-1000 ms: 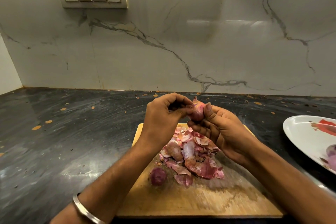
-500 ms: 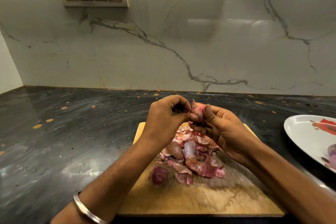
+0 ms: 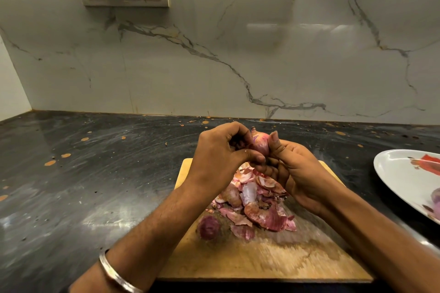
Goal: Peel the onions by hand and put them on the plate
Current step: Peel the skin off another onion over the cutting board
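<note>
Centrally, wooden board (image 3: 262, 261) on dark counter (image 3: 95, 185); marble wall (image 3: 238, 54) behind.

left hand (image 3: 219, 154) thumb slid lower along the onion (image 3: 260, 142), seemingly rubbing skin, right hand (image 3: 297, 173) barely shifted

Two bare arms, no sleeves at all. Left hand (image 3: 217, 154) and right hand (image 3: 300, 173) both bare too, no gloves, no rings to be seen. Short nails. On the left wrist, one thin, shiny silver bangle (image 3: 114, 273), plain and smooth, sitting loose around the arm.
</note>
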Available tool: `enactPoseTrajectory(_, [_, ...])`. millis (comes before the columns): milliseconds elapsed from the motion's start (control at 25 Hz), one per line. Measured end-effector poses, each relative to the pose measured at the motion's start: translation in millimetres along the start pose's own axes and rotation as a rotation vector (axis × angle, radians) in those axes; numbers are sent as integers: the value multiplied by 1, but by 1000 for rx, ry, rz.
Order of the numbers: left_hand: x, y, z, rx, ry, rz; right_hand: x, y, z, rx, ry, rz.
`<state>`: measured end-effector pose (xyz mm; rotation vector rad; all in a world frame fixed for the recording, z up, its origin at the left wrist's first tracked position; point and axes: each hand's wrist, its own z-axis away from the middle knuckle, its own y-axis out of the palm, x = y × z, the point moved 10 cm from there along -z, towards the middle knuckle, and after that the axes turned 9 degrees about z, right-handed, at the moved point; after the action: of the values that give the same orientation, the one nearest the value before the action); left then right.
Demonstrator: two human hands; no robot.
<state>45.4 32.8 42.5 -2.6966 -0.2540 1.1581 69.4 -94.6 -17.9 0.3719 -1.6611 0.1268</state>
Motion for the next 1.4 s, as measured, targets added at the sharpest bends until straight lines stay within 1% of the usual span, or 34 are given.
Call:
enactPoseTrajectory(160, [-6, -2, 0, -38, 52, -46, 0, -2, 0, -23, 6, -16])
enactPoseTrajectory(360, [-3, 0, 0, -22, 42, -82, -1, -2, 1, -34, 8, 10])
enactPoseTrajectory(560, [-4, 1, 0, -25, 56, -79, -3, -3, 0, -57, 34, -37])
enactPoseTrajectory(720, [-1, 5, -1, 21, 51, -83, -5, -3, 1, -63, 50, -33])
enactPoseTrajectory(920, [0, 7, 0, 41, 50, -88, -7, -6, 1, -88, 63, -16])
enactPoseTrajectory(1040, [3, 8, -1, 60, 20, -48, -8, -5, 1, -76, 73, -8])
enactPoseTrajectory(1240, [11, 3, -5, 54, -92, 140, 2, -5, 3, -7, 54, 19])
enactPoseTrajectory(1400, [10, 3, -6, 66, -94, 175, 6, -9, 3, 12, 37, -52])
